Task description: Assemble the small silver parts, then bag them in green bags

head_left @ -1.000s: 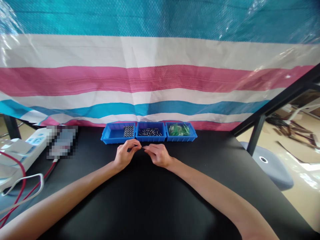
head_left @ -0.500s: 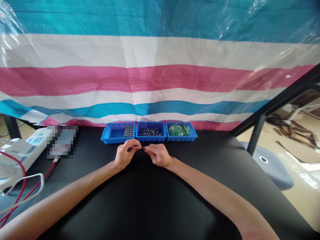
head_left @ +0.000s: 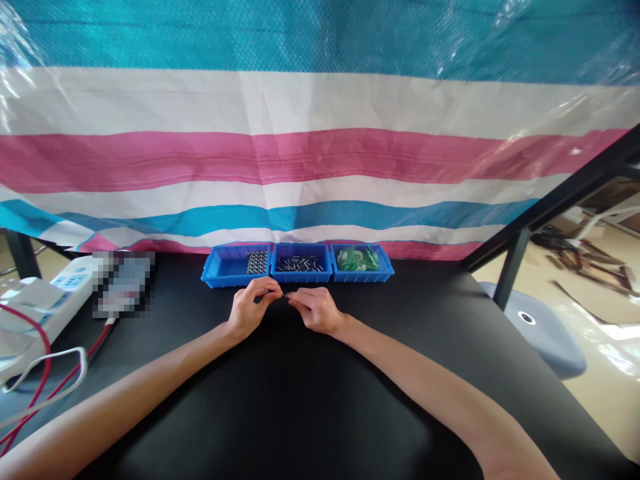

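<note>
My left hand [head_left: 253,307] is closed in a pinch, thumb against forefinger. Facing it, my right hand [head_left: 317,309] pinches too, its fingertips almost meeting those of the left. A tiny dark piece [head_left: 285,296] shows in the gap between the fingertips; it is too small to name. Just beyond the hands, three blue bins stand side by side. The left bin [head_left: 225,270] has round metal pieces [head_left: 257,263] packed in rows at its right end. Loose, slim metal pieces [head_left: 300,264] lie in the middle bin [head_left: 301,277]. Green and clear pieces [head_left: 357,259] fill the right bin [head_left: 365,276].
On the black table [head_left: 280,400], a white power strip [head_left: 70,287] with red and white cables [head_left: 83,363] lies at left, beside a blurred-out device [head_left: 125,283]. A striped tarp [head_left: 320,153] hangs behind. A grey stool [head_left: 545,333] stands past the right edge.
</note>
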### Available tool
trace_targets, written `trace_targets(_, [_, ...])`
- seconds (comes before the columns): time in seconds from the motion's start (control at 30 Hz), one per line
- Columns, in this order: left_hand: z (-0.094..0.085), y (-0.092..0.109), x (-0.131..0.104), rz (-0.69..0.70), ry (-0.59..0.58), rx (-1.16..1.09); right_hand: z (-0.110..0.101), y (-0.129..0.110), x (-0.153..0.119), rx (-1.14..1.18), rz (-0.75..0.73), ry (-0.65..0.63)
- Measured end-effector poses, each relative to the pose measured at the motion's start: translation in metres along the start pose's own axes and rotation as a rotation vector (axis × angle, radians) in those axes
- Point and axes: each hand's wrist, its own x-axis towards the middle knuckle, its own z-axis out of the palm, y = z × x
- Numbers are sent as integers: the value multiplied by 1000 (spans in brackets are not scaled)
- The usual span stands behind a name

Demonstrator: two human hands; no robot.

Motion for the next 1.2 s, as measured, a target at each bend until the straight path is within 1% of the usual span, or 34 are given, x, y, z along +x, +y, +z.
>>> trace_targets(0.17, [1,1,1,-1,-4,-21,0,0,0,-28,-10,-8])
trace_targets(0.3, [1,4,5,-42,40,-4,3,-6,-1,-79,-130,-119])
trace_targets(0.33, [2,5,6,-54,50,-2,4,-7,-1,-82,-111,-110])
trace_targets(0.37, [2,5,7,-64,60,-5,5,-8,0,-72,-61,-74])
trace_targets(0.43, [2,5,8,-84,85,-25,5,-9,1,-33,47,22])
trace_targets(0.5, [3,3,8,-127,110,-63,4,-9,3,12,116,99])
trace_targets(0.63, [3,2,9,-202,97,-131,1,-8,7,75,212,187])
trace_targets(0.7, [3,3,9,-202,90,-138,1,-8,8,91,227,194])
trace_targets(0.9, [2,9,10,-178,77,-141,1,-10,9,94,203,185])
trace_targets(1.0, [3,9,9,-173,81,-149,1,-9,8,98,200,175])
trace_targets(1.2, [5,6,8,-121,105,-129,2,-9,8,100,200,150])
